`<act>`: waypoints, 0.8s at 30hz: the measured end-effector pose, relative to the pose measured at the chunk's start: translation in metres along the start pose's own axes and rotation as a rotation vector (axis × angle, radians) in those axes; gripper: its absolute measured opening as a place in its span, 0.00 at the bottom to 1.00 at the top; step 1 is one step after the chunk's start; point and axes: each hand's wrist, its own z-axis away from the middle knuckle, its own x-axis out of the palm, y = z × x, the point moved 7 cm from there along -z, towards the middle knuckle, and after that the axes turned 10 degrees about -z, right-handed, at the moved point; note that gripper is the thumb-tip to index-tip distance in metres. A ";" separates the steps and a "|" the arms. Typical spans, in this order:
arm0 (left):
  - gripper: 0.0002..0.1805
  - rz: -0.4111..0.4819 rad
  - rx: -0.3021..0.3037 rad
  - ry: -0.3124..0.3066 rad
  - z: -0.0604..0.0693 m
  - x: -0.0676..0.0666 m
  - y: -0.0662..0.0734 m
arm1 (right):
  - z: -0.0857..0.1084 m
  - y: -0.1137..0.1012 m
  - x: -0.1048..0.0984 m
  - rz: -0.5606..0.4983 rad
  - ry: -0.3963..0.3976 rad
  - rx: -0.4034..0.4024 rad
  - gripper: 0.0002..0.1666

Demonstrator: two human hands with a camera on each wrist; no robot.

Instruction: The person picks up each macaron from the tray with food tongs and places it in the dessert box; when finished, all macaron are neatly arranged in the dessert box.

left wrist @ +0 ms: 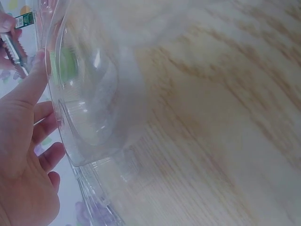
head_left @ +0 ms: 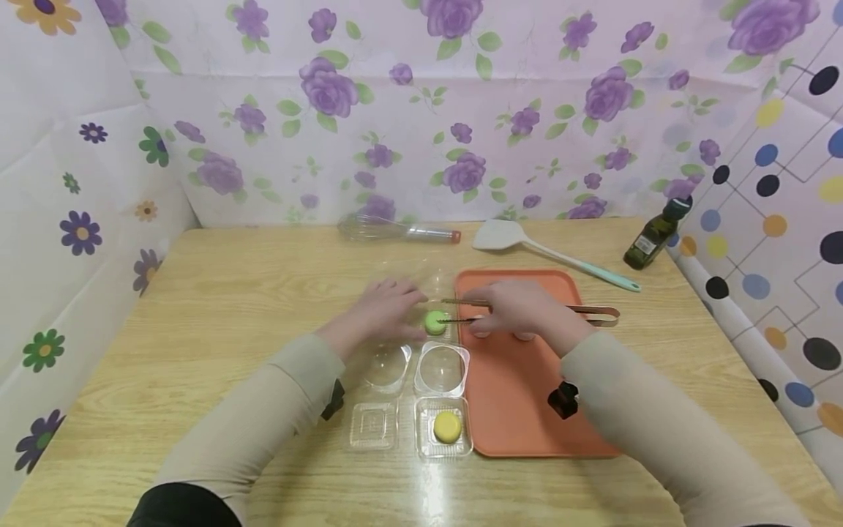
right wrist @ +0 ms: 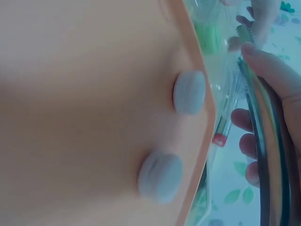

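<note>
I take this for a makeshift kitchen-style booth: patterned sheets [head_left: 395, 132] wall the wood-grain worktop [head_left: 257, 282] on three sides, with a whisk [head_left: 428, 234], spatula [head_left: 498, 236] and green bottle [head_left: 650, 240] towards the back. Home or studio, I can't tell from here.

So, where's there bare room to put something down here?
The table is bare left of the plastic boxes and right of the orange tray, below the tongs. The tray's near half is free too. It's crowded around the green macaron, between the left hand and right hand.

Green macaron [head_left: 435, 322] in clear container [head_left: 451, 334]
</note>
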 end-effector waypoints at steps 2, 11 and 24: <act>0.40 -0.004 0.000 -0.001 0.000 0.000 0.000 | 0.006 0.006 -0.003 -0.021 0.014 0.002 0.31; 0.40 -0.004 0.002 0.000 0.000 0.000 0.000 | 0.026 0.029 -0.010 0.027 0.088 0.004 0.30; 0.41 0.013 0.004 -0.006 0.001 -0.003 -0.001 | 0.040 0.050 -0.008 0.010 0.102 0.016 0.32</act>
